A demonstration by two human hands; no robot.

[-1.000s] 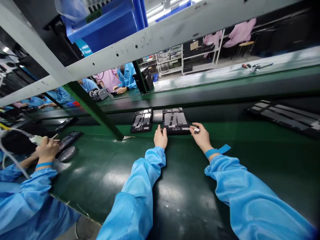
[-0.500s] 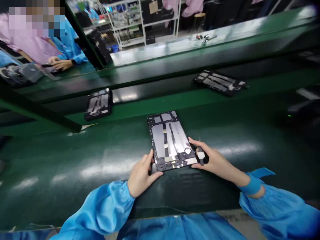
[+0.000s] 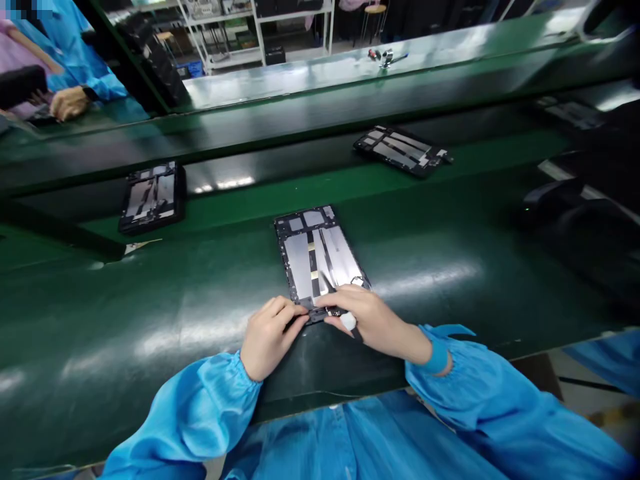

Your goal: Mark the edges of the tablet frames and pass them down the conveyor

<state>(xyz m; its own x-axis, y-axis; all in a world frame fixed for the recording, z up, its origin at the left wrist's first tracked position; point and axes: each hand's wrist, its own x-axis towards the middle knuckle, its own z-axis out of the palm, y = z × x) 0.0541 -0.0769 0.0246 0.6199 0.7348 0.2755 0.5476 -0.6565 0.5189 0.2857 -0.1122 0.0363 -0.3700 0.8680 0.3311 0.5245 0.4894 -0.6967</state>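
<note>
In the middle of the bench (image 3: pixel 200 313), set back from its near edge, lies your opened flat device (image 3: pixel 324 257), inner side up. Its long axis runs away from you, nearly square to the near edge, with the far end leaning left and the near end swung right. The far short end points toward the green strip (image 3: pixel 260 200) along the far side of the bench; the near short end faces you, partly covered by your fingers. Your left hand (image 3: pixel 270 337) is at the device's near left corner, thumb and forefinger brought close together there; you cannot tell from this view whether they pinch the frame or a small part on it. Your right hand (image 3: pixel 373 317) reaches over the near right part, thumb and fingers pinching a slim dark tool (image 3: pixel 329 285) whose tip points away from you, over the device. A blue band (image 3: pixel 437 353) circles your right wrist. Beyond, toward the far left, a similar device (image 3: pixel 153 197) also points away from you, its far end leaning right; toward the far right, another one (image 3: pixel 400 150) lies more crosswise.
</note>
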